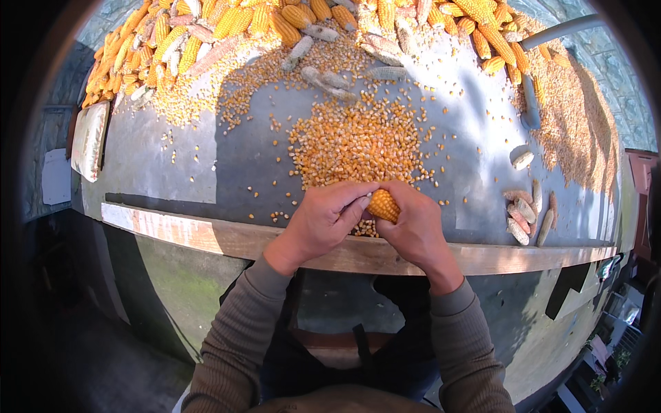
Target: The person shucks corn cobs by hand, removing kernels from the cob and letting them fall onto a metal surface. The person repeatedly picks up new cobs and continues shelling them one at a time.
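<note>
An ear of yellow corn is held between both hands, over the near edge of a grey tabletop. My right hand wraps the ear from the right side. From the left, my left hand presses its thumb and fingers against the ear's other end, which those fingers hide. Just beyond the hands spreads a heap of loose corn kernels. A few more kernels lie beneath the ear, by the wooden board along the table's front.
Whole corn ears are piled along the back, with bare cobs among scattered kernels. Several cobs lie at the right front. A curved grey pipe stands before a grain heap. A pale block sits at the left edge.
</note>
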`<state>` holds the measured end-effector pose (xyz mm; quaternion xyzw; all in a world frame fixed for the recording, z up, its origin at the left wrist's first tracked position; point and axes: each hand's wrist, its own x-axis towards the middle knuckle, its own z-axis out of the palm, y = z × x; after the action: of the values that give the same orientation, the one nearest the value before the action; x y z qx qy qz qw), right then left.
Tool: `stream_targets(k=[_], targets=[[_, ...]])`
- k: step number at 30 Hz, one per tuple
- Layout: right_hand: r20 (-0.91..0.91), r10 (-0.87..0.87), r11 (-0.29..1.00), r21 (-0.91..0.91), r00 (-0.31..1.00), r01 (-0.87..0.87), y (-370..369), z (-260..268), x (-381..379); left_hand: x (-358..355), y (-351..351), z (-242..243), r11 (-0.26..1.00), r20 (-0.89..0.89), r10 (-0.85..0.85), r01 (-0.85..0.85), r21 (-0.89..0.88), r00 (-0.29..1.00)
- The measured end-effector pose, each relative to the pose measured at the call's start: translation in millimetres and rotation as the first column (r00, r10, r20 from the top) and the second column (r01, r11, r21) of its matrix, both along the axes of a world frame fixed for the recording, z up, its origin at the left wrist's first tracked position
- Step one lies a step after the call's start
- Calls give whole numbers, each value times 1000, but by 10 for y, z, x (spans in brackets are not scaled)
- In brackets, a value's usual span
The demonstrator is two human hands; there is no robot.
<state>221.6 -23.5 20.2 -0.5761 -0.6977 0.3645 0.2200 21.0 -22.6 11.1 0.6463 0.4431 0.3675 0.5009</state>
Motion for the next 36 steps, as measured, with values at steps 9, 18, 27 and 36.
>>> stream_targets(k=[9, 18, 27, 36], targets=[[52, 87, 994, 59, 995, -90, -11, -32, 14, -66, 24, -38, 992, -96, -82, 91, 90, 992], [101, 82, 992, 84, 992, -90, -36, -87, -10, -37, 3, -60, 989, -193, -82, 103, 106, 978], [273, -81, 994, -47, 959, 97, -68, -206, -194, 189, -81, -254, 982, -341, 50, 16, 189, 939], [287, -50, 993, -86, 957, 77, -52, -165, -189, 139, -7, -364, 985, -399, -36, 99, 139, 916]])
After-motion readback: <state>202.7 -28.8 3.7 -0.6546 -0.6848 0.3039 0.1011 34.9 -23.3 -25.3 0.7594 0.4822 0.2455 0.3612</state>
